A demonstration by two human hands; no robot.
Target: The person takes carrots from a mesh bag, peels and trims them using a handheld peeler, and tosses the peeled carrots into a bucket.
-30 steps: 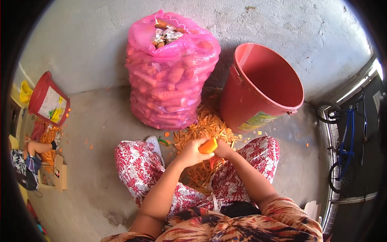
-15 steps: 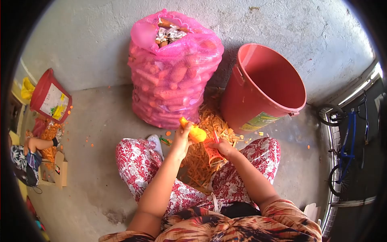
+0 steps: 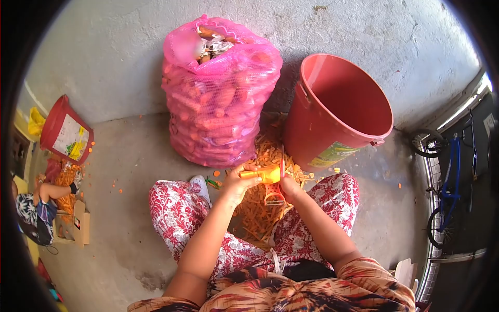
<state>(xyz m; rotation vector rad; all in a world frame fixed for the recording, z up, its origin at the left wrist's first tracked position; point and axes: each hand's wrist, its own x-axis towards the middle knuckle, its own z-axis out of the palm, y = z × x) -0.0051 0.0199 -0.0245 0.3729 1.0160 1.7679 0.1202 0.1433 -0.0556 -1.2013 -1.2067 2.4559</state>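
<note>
Carrot in curled grip of left hand, above peel heap, with orange-red peeler in closed right hand, above same heap, very near to carrot. Behind heap, pink mesh sack with many carrots on left, red bucket on right; at both sides of heap, patterned trousers.

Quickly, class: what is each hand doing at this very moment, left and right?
Left hand: closed, holding a peeled carrot.
Right hand: closed, holding an orange-red tool; its fingers are partly hidden.
</note>
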